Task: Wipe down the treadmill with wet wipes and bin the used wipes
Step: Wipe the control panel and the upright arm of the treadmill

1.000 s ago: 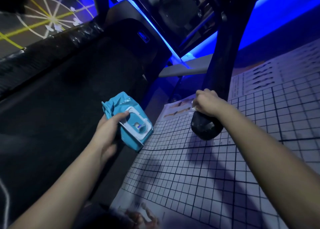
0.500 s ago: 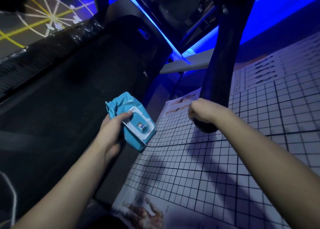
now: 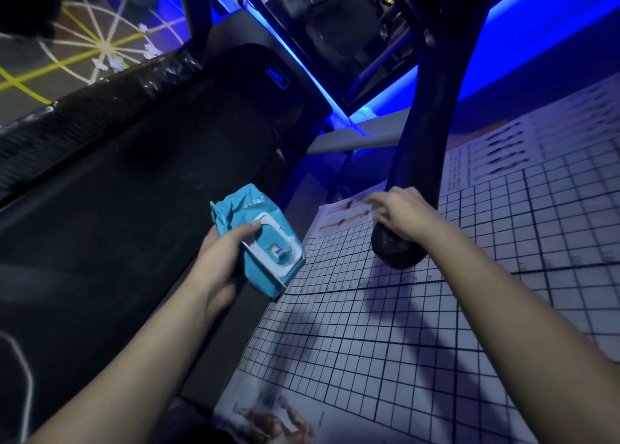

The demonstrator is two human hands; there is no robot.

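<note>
My left hand grips a teal pack of wet wipes with a white flip lid, held over the right edge of the treadmill's black belt. My right hand lies on the rounded lower end of the treadmill's black handrail. A bit of white wipe shows under its fingers, pressed against the rail. The rail's tip sticks out just below the hand.
A white gridded exercise mat with printed figures covers the floor on the right. Blue strip lighting glows behind the rail. The treadmill's motor cover and another machine lie ahead. Patterned floor shows at upper left.
My right hand slid down to the handrail's end and has come back up a little, its fingers now spread. The wipes pack in my left hand stayed roughly in place.
</note>
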